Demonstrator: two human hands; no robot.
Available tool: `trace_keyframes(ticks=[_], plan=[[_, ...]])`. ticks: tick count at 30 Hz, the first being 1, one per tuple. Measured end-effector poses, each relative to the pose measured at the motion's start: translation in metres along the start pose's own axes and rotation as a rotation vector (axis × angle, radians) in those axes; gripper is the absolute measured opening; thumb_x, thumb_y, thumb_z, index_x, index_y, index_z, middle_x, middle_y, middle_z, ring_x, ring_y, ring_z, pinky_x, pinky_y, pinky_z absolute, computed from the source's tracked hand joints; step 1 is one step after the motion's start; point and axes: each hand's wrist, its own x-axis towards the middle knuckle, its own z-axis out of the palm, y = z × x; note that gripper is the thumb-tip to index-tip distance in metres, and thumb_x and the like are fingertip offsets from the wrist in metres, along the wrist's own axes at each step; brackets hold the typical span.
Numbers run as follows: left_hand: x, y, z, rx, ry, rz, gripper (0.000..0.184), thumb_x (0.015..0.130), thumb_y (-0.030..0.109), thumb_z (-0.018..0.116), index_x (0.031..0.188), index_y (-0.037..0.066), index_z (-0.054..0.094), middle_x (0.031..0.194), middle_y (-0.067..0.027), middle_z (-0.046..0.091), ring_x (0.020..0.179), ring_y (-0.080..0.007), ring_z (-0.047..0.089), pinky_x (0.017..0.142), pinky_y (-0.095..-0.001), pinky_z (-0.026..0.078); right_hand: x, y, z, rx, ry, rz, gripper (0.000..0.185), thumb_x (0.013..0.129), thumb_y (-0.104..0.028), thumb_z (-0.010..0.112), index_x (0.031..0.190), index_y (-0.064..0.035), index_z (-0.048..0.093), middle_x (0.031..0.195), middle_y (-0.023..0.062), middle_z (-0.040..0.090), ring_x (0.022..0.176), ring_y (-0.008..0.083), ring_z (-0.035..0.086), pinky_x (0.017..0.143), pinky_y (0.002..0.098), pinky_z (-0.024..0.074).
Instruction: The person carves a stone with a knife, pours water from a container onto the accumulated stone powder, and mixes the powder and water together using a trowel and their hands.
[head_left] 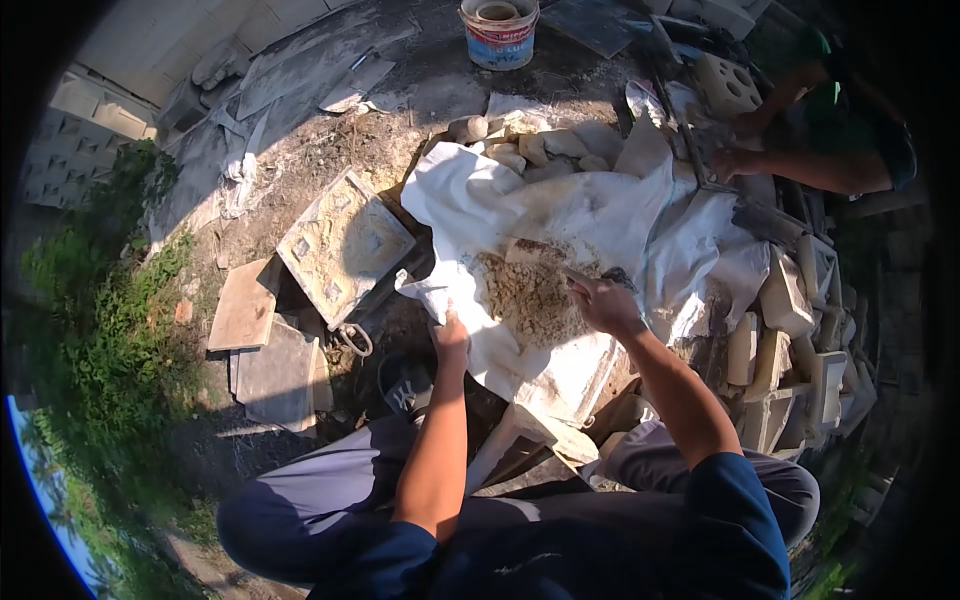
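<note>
A white woven sheet (pixel 560 205) is spread in front of me, with a heap of crumbly tan sand-like mix (pixel 530 300) on it. My right hand (pixel 605 303) is closed round what looks like a trowel (pixel 538 251), its flat blade lying at the far side of the heap. At the sheet's near left edge, my left hand (pixel 452 335) is closed on a gathered fold of the cloth. Left of the sheet lies a square mould (pixel 345 245) with pale powder and several raised blocks, a metal ring at its near corner.
Stones (pixel 565 143) lie behind the sheet, and concrete pieces (pixel 785 370) are piled at right. Flat slabs (pixel 245 305) lie at left near plants (pixel 110 300). A paint bucket (pixel 499 35) stands at the back. Another person's hands (pixel 735 160) reach in at upper right near a hollow block (pixel 727 85).
</note>
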Motion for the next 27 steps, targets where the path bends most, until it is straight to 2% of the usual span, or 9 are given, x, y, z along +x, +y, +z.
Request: trace_keyframes(ticks=[2,4,7,9,12,13,21,25,27], plan=[[0.007,-0.022,-0.004,0.088,-0.009,0.046,0.037,0.100,0.040,0.062,0.082,0.008,0.070,0.058,0.0065,0.042,0.050,-0.0063,0.038,0.047,-0.0285,0.032,0.017,-0.012,-0.018,-0.008,0.059,0.124,0.045,0.097,-0.026,0.058,0.142,-0.0249,0.053,0.102,0.0101,0.074,0.088,0.0321,0.071,0.082,0.0413,0.0579],[0.026,-0.053,-0.005,0.253,-0.066,0.243,0.037,0.103,0.034,0.056,0.114,0.003,0.071,0.065,-0.0039,0.059,0.054,-0.0111,0.050,0.049,-0.0342,0.039,0.029,-0.006,0.000,-0.021,0.006,0.099,0.045,0.097,-0.027,0.059,0.141,-0.0249,0.053,0.102,0.0111,0.074,0.088,0.0322,0.071,0.081,0.0420,0.0580],[-0.010,0.005,-0.003,-0.211,-0.117,-0.001,0.027,0.102,0.030,0.060,0.108,0.005,0.068,0.068,0.0074,0.047,0.057,-0.0058,0.040,0.050,-0.0270,0.034,0.004,-0.028,0.007,-0.094,-0.123,0.187,0.046,0.096,-0.029,0.059,0.141,-0.0234,0.053,0.102,0.0140,0.073,0.091,0.0330,0.071,0.072,0.0443,0.0586],[-0.011,0.002,-0.004,-0.182,-0.100,-0.021,0.023,0.104,0.020,0.056,0.113,0.003,0.069,0.072,0.0081,0.049,0.060,-0.0044,0.041,0.053,-0.0244,0.036,-0.008,-0.021,0.009,-0.052,-0.101,0.111,0.047,0.095,-0.030,0.058,0.142,-0.0268,0.052,0.103,0.0134,0.073,0.092,0.0337,0.071,0.074,0.0458,0.0580],[0.042,-0.078,-0.020,-0.127,-0.249,0.379,0.024,0.104,0.015,0.054,0.119,0.001,0.067,0.074,0.0073,0.051,0.063,-0.0040,0.044,0.056,-0.0236,0.038,-0.037,-0.027,0.006,-0.001,-0.185,0.063,0.047,0.095,-0.031,0.057,0.142,-0.0291,0.052,0.105,0.0126,0.073,0.092,0.0345,0.070,0.077,0.0472,0.0568],[0.045,-0.080,-0.021,-0.129,-0.268,0.331,0.025,0.104,0.015,0.055,0.121,0.000,0.065,0.077,0.0067,0.054,0.064,-0.0047,0.047,0.057,-0.0247,0.040,-0.042,-0.030,0.003,-0.087,-0.310,0.153,0.046,0.096,-0.033,0.056,0.142,-0.0303,0.052,0.106,0.0114,0.073,0.093,0.0349,0.070,0.080,0.0476,0.0560],[-0.003,-0.020,-0.015,-0.207,-0.168,0.390,0.025,0.094,0.008,0.064,0.117,-0.001,0.066,0.076,-0.0033,0.060,0.057,-0.0140,0.055,0.052,-0.0295,0.043,-0.047,-0.014,-0.004,0.023,0.096,0.395,0.040,0.098,-0.033,0.053,0.137,-0.0251,0.057,0.103,0.0150,0.072,0.090,0.0382,0.070,0.079,0.0481,0.0557],[-0.037,0.024,-0.019,0.009,-0.199,-0.074,0.022,0.096,0.013,0.062,0.107,-0.005,0.066,0.072,-0.0039,0.061,0.053,-0.0126,0.054,0.048,-0.0329,0.041,-0.075,-0.014,0.051,0.286,0.182,0.389,0.042,0.097,-0.030,0.055,0.136,-0.0175,0.057,0.102,0.0258,0.069,0.092,0.0438,0.068,0.079,0.0473,0.0554],[-0.029,0.008,-0.019,0.041,-0.145,-0.141,0.023,0.096,0.014,0.062,0.106,-0.006,0.065,0.069,-0.0038,0.060,0.049,-0.0129,0.051,0.046,-0.0341,0.039,-0.076,-0.039,0.047,0.218,-0.020,0.466,0.043,0.096,-0.031,0.057,0.137,-0.0179,0.056,0.102,0.0246,0.070,0.094,0.0440,0.067,0.081,0.0488,0.0548]])
